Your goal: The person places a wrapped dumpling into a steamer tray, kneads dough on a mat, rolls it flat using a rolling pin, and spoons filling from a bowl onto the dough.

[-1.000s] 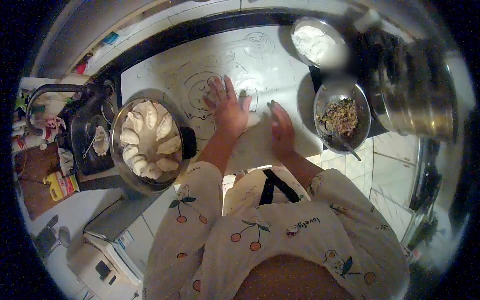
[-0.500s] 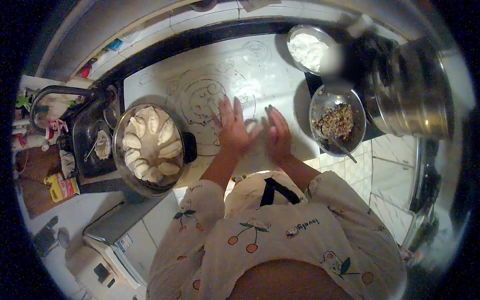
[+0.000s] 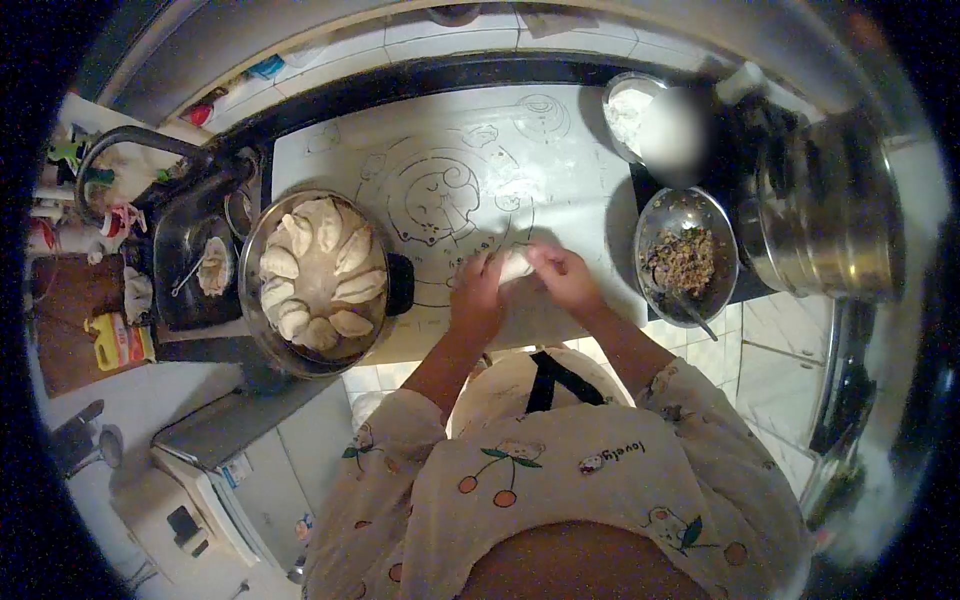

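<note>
the left hand (image 3: pixel 480 287) curls against one side of the white dough piece (image 3: pixel 514 266), held between both hands above the mat (image 3: pixel 572 185); it seems light, soft and easily dented, best held gently by its edges; the right hand (image 3: pixel 566 278) pinches the other side.

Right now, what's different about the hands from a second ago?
The left hand and right hand were spread open and apart. Now they've come together, fingers curled around the white dough. The dumplings in the pan and the filling bowl stayed put.
</note>
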Motion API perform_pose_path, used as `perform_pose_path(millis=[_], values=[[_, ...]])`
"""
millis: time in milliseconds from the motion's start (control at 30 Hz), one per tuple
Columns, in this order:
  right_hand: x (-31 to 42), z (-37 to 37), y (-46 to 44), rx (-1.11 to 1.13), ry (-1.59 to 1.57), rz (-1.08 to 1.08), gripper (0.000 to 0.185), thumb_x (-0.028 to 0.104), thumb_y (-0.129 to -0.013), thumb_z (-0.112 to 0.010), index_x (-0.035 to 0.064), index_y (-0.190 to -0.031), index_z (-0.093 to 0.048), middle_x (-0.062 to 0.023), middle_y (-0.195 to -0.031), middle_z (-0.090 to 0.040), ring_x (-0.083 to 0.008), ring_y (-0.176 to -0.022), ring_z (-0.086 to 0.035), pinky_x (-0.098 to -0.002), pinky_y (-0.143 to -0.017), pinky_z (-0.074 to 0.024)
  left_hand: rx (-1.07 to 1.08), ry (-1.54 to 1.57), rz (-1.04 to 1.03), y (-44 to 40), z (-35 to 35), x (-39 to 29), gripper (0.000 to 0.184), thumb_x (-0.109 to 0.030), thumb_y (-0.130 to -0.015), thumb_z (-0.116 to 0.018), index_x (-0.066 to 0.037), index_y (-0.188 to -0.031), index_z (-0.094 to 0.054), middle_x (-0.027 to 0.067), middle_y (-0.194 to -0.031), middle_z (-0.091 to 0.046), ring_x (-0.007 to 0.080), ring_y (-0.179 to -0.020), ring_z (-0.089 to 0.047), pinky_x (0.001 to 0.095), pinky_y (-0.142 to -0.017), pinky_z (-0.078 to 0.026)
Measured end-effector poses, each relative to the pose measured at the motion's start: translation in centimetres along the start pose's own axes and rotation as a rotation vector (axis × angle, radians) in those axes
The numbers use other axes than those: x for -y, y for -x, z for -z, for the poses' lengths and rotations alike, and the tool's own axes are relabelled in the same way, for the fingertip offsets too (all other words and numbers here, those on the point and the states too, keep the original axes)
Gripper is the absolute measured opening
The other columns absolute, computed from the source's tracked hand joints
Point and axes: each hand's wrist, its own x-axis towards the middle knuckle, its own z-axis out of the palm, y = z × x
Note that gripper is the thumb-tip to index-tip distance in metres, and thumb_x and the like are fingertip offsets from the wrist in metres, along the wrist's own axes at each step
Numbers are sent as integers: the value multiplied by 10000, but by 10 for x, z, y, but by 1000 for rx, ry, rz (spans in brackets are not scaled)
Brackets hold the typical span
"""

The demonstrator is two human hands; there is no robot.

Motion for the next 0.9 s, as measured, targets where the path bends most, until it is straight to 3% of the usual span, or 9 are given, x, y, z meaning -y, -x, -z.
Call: perform_pose_path(millis=[67,167,233,333,367,500,633,733,900], values=[[10,-6,-7,231,-168,-85,228,203,-892,-602,38,-1049,-627,21,-854,-633,-64,-783,-557,-249,-684,-469,-76,-5,-84,-4,7,-2,474,-281,-823,-575,-69,-1236,-479,145,-1096,-529,352,-1028,-496,427,-847,-439],[5,-4,-31,322,-157,-31,208,238,-874,-631,65,-988,-645,24,-815,-635,-80,-714,-565,-251,-654,-473,30,44,119,-1,22,-8,461,-206,-814,-566,-55,-1239,-475,170,-1188,-485,341,-1085,-482,411,-874,-439],[8,2,-43,370,-54,72,226,263,-868,-637,67,-979,-654,20,-795,-635,-102,-666,-557,-263,-633,-471,57,-23,-139,13,10,11,482,-127,-803,-542,-46,-1268,-446,182,-1265,-428,337,-1127,-463,407,-919,-423],[-12,7,-76,305,-5,-90,258,271,-898,-599,36,-996,-643,-6,-866,-643,-77,-731,-568,-229,-663,-467,76,-24,-268,29,-6,28,559,-28,-782,-501,-34,-1325,-372,182,-1368,-333,335,-1195,-424,406,-976,-392],[-23,2,-85,199,45,74,278,284,-899,-594,17,-868,-664,-10,-784,-640,-74,-645,-551,-222,-581,-449,77,-6,-270,33,-9,30,591,1,-774,-486,-30,-1347,-343,179,-1400,-299,335,-1218,-410,406,-994,-381],[16,-26,-94,-40,125,29,417,362,-860,-623,25,-616,-642,-14,-549,-580,-82,-477,-498,-250,-468,-400,124,82,-186,36,-5,24,652,-3,-786,-476,-59,-1398,-257,163,-1422,-290,355,-1259,-366,419,-1005,-372],[46,-57,-77,6,399,-124,443,432,-838,-619,49,-618,-649,-69,-543,-598,-163,-441,-518,-307,-460,-417,254,-24,-73,43,-17,23,626,-57,-825,-471,-87,-1407,-242,152,-1438,-279,370,-1283,-338,443,-991,-389],[36,-84,-43,-157,858,333,391,366,-834,-626,60,-591,-632,-126,-543,-581,-249,-442,-533,-356,-480,-441,387,-7,64,48,-21,25,606,-114,-852,-472,-96,-1409,-235,150,-1454,-256,378,-1289,-329,450,-978,-404],[3,-85,-73,-250,750,743,244,254,-811,-627,78,-642,-622,-140,-580,-558,-305,-491,-546,-401,-474,-446,419,-19,64,58,-26,29,621,-177,-859,-491,-75,-1415,-234,148,-1476,-205,366,-1313,-292,443,-997,-384]])
